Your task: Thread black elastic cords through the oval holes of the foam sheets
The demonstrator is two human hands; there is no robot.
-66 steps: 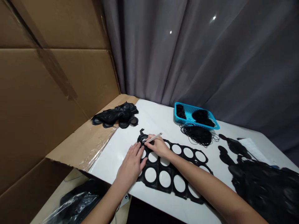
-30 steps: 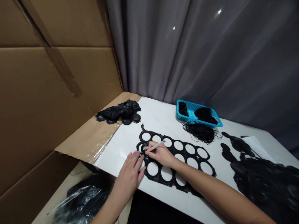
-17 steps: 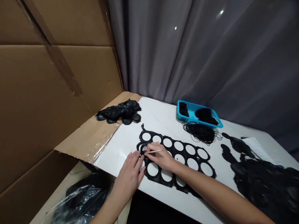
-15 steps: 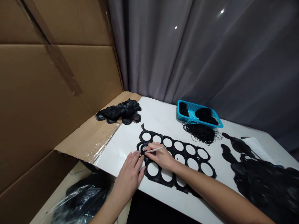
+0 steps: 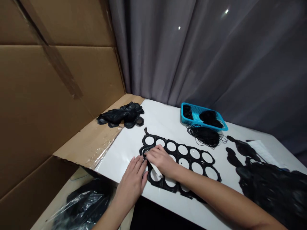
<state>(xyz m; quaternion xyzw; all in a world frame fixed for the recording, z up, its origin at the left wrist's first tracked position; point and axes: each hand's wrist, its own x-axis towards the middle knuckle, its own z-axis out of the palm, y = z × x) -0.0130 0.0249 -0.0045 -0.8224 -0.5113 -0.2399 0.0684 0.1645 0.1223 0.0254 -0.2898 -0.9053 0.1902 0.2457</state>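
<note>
A black rubber sheet point(image 5: 192, 166) punched with rows of round holes lies flat on the white table point(image 5: 165, 119). My left hand point(image 5: 132, 180) rests open on the sheet's near left corner, fingers stretched flat. My right hand point(image 5: 160, 160) lies over the sheet's left end. Its fingers are bent and pressed together at a black ring point(image 5: 145, 152) in the sheet's left column. The thin pale stick it held does not show clearly; the hand hides whatever is in its fingers.
A heap of black rubber scraps point(image 5: 121, 115) lies on a cardboard flap point(image 5: 91, 143) at the left. A blue basket point(image 5: 202, 117) and a tangle of thin black rings point(image 5: 203, 135) sit at the back. More black sheets point(image 5: 268, 182) pile at the right. A plastic bag point(image 5: 79, 207) lies below the table edge.
The right hand has turned down over the sheet, and the pale stick that stuck out from its fingers has dropped from sight. The left hand has stayed flat in place.
</note>
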